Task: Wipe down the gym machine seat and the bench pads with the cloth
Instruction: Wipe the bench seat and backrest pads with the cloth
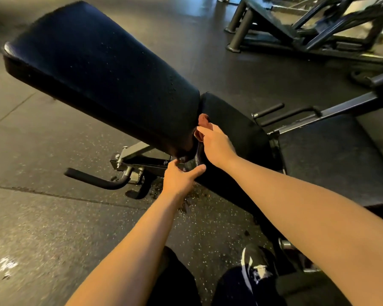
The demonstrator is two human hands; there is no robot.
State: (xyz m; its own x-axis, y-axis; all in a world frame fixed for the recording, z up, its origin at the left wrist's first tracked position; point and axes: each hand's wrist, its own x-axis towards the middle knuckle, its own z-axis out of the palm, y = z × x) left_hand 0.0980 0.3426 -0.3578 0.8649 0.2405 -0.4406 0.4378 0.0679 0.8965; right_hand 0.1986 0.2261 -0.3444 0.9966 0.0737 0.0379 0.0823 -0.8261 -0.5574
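Two bare hands, one bench, one cloth.

- Back pad point(102, 69): dark upholstery, tilted up toward the upper left, fine droplets or specks on its surface.
- Seat pad point(234, 127): dark, set just beside the back pad's lower end, with a narrow gap between the two.
- Cloth point(203, 120): reddish, bunched in that gap, touching both pads; only small parts show above and beside the fingers.
- Right hand point(217, 144): back of the hand up, fingers bent over the cloth and holding it against the gap; the fingertips are hidden.
- Left hand point(179, 177): lower, at the near side of the gap, half open, thumb spread against the seat pad's edge, fingers curled toward the back pad's underside; whether it grips anything cannot be told.
- Adjustment handle point(93, 178): black grip, sticking out from the bench frame low on the left.
- Floor point(42, 217): dark speckled rubber, a wet-looking patch under the left hand.
- Shoe point(257, 261): dark with white markings, near the bottom edge.
- Machine frame point(296, 29): grey steel, upper right, well apart.
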